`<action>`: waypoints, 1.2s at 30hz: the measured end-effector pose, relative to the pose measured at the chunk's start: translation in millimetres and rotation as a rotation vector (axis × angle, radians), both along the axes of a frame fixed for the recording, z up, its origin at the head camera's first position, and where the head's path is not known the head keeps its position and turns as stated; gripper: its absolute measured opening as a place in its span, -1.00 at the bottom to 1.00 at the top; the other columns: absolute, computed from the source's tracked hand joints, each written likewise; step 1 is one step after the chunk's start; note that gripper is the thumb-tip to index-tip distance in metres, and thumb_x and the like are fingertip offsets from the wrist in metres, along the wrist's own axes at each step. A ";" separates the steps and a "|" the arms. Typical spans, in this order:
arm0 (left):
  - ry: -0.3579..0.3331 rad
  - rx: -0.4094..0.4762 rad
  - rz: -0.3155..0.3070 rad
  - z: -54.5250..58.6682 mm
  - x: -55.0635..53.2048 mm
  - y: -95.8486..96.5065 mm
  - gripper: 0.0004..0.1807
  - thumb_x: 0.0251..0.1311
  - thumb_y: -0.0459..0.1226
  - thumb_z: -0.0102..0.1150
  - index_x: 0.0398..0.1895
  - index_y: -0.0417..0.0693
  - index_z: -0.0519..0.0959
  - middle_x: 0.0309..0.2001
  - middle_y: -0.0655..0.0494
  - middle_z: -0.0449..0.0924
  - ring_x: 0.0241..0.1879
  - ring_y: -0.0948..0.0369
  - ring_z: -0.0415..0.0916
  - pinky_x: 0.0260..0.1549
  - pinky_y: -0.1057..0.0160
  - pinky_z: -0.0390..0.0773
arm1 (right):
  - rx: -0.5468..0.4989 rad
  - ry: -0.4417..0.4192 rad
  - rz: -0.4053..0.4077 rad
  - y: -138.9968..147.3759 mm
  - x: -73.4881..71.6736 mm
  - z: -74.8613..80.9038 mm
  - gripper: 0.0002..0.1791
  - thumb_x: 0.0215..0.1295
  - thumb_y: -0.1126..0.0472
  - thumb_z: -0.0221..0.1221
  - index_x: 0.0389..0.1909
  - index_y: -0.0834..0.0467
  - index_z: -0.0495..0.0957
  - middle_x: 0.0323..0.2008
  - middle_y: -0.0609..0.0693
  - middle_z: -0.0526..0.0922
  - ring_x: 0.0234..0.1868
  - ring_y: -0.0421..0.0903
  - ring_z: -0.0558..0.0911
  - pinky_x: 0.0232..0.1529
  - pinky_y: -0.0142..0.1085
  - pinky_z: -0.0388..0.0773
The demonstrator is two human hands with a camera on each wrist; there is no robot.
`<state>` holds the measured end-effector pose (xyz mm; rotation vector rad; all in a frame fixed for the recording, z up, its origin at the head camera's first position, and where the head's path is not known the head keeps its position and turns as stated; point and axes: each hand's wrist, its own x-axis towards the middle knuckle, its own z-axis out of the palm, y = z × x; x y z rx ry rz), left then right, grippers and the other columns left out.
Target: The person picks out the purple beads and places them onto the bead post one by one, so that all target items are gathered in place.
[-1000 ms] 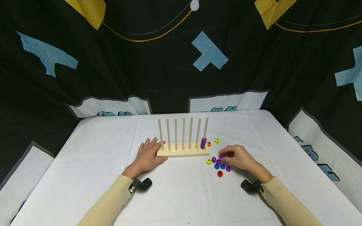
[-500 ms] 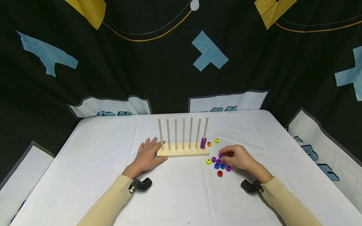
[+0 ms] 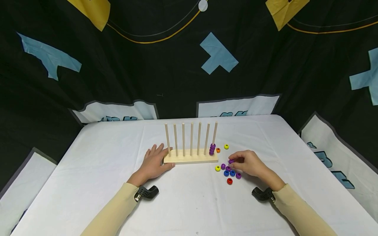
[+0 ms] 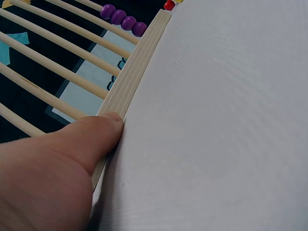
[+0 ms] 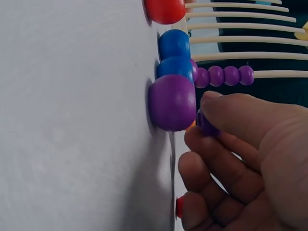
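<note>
A pale wooden peg stand (image 3: 190,158) with several upright pegs stands on the white table. Purple beads (image 3: 212,149) are stacked on its rightmost peg. My left hand (image 3: 153,164) holds the stand's left end, the thumb (image 4: 108,126) on the front edge and the index finger behind. Right of the stand, my right hand (image 3: 249,163) pinches a purple bead (image 5: 208,124) between thumb and index finger, just above the loose beads. Close to it lie two blue beads (image 3: 226,173), other purple beads (image 3: 238,175), a red bead (image 3: 229,181) and a yellow bead (image 3: 218,168).
An orange bead (image 3: 218,150) sits by the stand's right end, with another yellow bead (image 3: 226,147) farther back. The white cloth (image 3: 183,203) covers the table up to a black curtain (image 3: 165,75). A small red patch (image 5: 179,207) behind the right fingers is unclear.
My right hand, with the purple bead pinched in it, has risen very slightly. The left hand, the stand and the loose beads have not visibly moved.
</note>
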<state>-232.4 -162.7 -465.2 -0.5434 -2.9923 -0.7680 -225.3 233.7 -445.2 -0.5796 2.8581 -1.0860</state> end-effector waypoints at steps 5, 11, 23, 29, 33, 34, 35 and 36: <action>0.000 0.000 0.002 0.6 0.5 0.4 -0.25 0.28 0.01 0.24 0.49 -0.09 0.36 0.55 -0.41 0.11 0.57 -0.43 -0.15 0.46 -0.46 -0.13 | -0.004 -0.007 -0.014 -0.3 -0.4 3.9 -0.75 0.20 0.31 0.40 -0.11 0.27 0.74 -0.26 0.05 0.78 -0.35 -0.18 0.56 -0.32 -0.47 0.57; -0.001 -0.002 0.002 0.5 0.2 0.1 -0.24 0.29 0.01 0.24 0.49 -0.09 0.35 0.55 -0.41 0.10 0.57 -0.43 -0.15 0.46 -0.46 -0.13 | 0.010 0.007 -0.026 1.3 -2.1 12.7 -0.74 0.21 0.29 0.39 -0.09 0.26 0.74 -0.24 0.04 0.78 -0.34 -0.15 0.54 -0.32 -0.45 0.55; -0.003 0.000 0.000 0.2 0.4 0.4 -0.24 0.28 0.02 0.25 0.49 -0.09 0.35 0.55 -0.40 0.10 0.57 -0.43 -0.15 0.46 -0.46 -0.13 | -0.016 0.160 0.002 1.8 -10.8 34.9 -0.76 0.15 0.30 0.40 -0.15 0.28 0.75 -0.30 0.08 0.79 -0.37 -0.21 0.55 -0.37 -0.42 0.52; 0.004 -0.002 0.002 0.4 0.0 1.1 -0.24 0.28 0.02 0.25 0.49 -0.08 0.36 0.55 -0.40 0.11 0.57 -0.42 -0.14 0.46 -0.46 -0.11 | -0.002 0.175 -0.004 0.3 -16.1 49.6 -0.74 0.19 0.28 0.39 -0.11 0.29 0.74 -0.29 0.09 0.80 -0.37 -0.15 0.60 -0.38 -0.42 0.54; 0.008 0.000 0.002 1.1 0.4 1.4 -0.24 0.27 0.02 0.25 0.48 -0.09 0.36 0.55 -0.40 0.12 0.57 -0.43 -0.13 0.46 -0.46 -0.11 | 0.031 0.161 -0.016 -1.7 -20.3 61.3 -0.71 0.24 0.26 0.38 -0.04 0.29 0.73 -0.21 0.10 0.81 -0.25 -0.09 0.62 -0.26 -0.40 0.55; 0.006 0.003 0.002 1.2 0.5 1.4 -0.24 0.27 0.02 0.25 0.48 -0.09 0.36 0.55 -0.41 0.12 0.57 -0.43 -0.13 0.46 -0.46 -0.11 | 0.032 0.169 -0.012 -2.4 -21.3 64.0 -0.71 0.25 0.27 0.38 -0.04 0.30 0.73 -0.20 0.11 0.81 -0.24 -0.07 0.63 -0.25 -0.39 0.56; 0.009 0.002 0.001 1.3 0.7 1.2 -0.24 0.27 0.02 0.26 0.48 -0.10 0.36 0.54 -0.41 0.12 0.56 -0.44 -0.13 0.46 -0.46 -0.11 | 0.034 0.178 -0.008 -3.3 -22.1 67.0 -0.71 0.25 0.27 0.38 -0.04 0.29 0.73 -0.19 0.11 0.81 -0.23 -0.07 0.64 -0.23 -0.40 0.56; 0.006 0.003 0.002 1.5 0.8 1.1 -0.23 0.26 0.02 0.25 0.48 -0.10 0.36 0.54 -0.42 0.11 0.56 -0.44 -0.13 0.46 -0.46 -0.11 | 0.034 0.189 -0.003 -4.2 -22.9 70.0 -0.72 0.25 0.27 0.38 -0.04 0.28 0.73 -0.18 0.11 0.81 -0.22 -0.07 0.64 -0.22 -0.40 0.56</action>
